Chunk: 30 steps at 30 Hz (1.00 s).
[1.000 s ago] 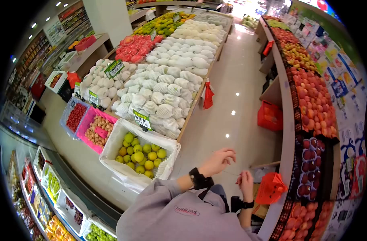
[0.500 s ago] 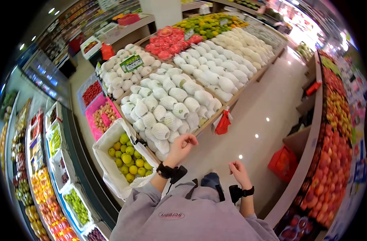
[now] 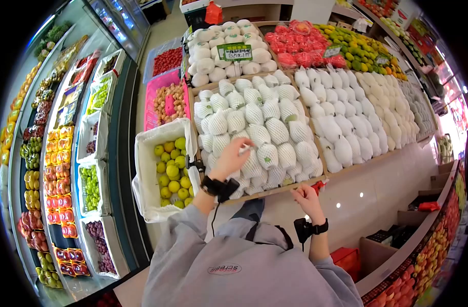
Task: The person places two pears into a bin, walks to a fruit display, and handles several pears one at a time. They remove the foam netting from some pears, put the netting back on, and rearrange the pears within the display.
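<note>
In the head view, the left hand (image 3: 230, 158) sat at the centre of the frame, over the crate (image 3: 254, 193) of net-wrapped fruit (image 3: 277, 130), fingers curled and pinched on something small and pale; what it was could not be told. The right hand (image 3: 307, 196) hovered lower right of centre at the crate's front edge, fingers loosely bent, holding nothing visible. Left of centre stood a lined box of green and yellow fruit (image 3: 171, 169).

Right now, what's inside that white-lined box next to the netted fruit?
The white-lined box holds loose yellow-green round fruit, piled several deep. Anything beneath the top fruit, and the box bottom, is covered.
</note>
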### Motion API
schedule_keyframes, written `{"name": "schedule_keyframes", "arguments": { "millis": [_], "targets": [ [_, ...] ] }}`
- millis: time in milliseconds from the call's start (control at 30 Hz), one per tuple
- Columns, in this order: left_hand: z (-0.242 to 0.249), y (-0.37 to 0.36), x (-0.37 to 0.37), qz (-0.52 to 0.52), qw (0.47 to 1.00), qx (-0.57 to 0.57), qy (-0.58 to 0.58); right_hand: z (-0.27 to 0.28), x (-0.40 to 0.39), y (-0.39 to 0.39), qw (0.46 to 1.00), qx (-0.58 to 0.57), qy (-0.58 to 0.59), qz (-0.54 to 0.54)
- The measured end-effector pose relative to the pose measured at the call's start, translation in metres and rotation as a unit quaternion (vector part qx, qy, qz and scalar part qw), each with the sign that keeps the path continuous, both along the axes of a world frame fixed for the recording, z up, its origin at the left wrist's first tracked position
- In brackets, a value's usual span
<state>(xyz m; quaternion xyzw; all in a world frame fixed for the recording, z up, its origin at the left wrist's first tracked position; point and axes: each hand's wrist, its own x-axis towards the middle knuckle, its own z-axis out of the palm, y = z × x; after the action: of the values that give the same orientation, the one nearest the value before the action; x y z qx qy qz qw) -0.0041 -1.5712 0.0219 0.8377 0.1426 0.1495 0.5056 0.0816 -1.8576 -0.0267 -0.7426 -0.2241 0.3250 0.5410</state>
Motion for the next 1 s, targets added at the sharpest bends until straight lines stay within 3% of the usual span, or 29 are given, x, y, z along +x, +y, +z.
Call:
{"name": "schedule_keyframes", "arguments": {
  "millis": [133, 233, 333, 367, 467, 567, 767, 833, 867, 1000],
  "targets": [
    [-0.01, 0.099, 0.056, 0.037, 0.999, 0.03, 0.001, 0.016, 0.03, 0.035, 0.994, -0.063, 0.032, 0.079],
    [-0.031, 0.153, 0.099, 0.128, 0.987, 0.101, 0.005, 0.006, 0.08, 0.055, 0.98, -0.086, 0.085, 0.155],
    [-0.057, 0.148, 0.117, 0.128, 0.975, 0.16, 0.083, 0.044, 0.14, 0.109, 0.979, -0.076, 0.031, 0.188],
    [-0.065, 0.14, 0.121, 0.121, 0.971, 0.183, 0.1, 0.066, 0.157, 0.136, 0.987, -0.052, 0.039, 0.145],
    [-0.077, 0.108, 0.122, 0.099, 0.951, 0.249, 0.153, 0.069, 0.233, 0.213, 0.984, -0.003, -0.067, 0.164],
    [-0.074, 0.091, 0.128, 0.026, 0.942, 0.19, 0.276, 0.038, 0.288, 0.309, 0.957, -0.014, -0.165, 0.237],
    [-0.083, 0.087, 0.138, 0.116, 0.978, 0.115, 0.13, -0.091, 0.318, 0.468, 0.782, -0.336, -0.346, 0.394],
    [-0.082, 0.109, 0.151, 0.16, 0.975, 0.064, 0.141, -0.136, 0.316, 0.485, 0.788, -0.314, -0.43, 0.31],
    [-0.088, 0.121, 0.157, 0.181, 0.971, 0.047, 0.148, -0.128, 0.317, 0.493, 0.778, -0.382, -0.362, 0.343],
    [-0.119, 0.158, 0.18, 0.248, 0.955, 0.033, 0.157, -0.165, 0.331, 0.516, 0.74, -0.398, -0.353, 0.412]
  ]
}}
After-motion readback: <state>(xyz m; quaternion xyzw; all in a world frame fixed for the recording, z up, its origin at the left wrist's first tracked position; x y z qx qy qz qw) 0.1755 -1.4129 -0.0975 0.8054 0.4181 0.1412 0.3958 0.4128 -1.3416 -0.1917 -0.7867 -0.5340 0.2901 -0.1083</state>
